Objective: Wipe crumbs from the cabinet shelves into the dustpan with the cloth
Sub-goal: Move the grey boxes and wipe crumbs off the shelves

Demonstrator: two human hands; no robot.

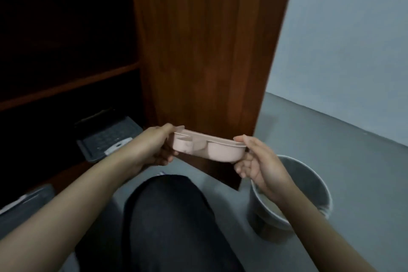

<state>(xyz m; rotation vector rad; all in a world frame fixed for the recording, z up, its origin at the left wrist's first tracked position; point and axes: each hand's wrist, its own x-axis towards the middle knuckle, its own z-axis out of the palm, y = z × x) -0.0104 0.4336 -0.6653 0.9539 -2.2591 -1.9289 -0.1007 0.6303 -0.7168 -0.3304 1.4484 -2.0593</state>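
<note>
Left hand (154,148), right hand (256,161) round one pink tray (207,149) (one bin (276,223))

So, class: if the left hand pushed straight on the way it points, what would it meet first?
Probably the wooden cabinet panel beyond the pink tray the left hand grips; depth unclear.

On my feed, the left hand (154,147) grips one end of a pink compartmented tray (207,149) and the right hand (254,162) pinches the other end's rim. The brown cabinet door (209,51) stands behind it. A grey bin (309,196) sits on the floor by the right wrist, and a dark grey tray (108,137) lies below the shelf (66,87)
</note>
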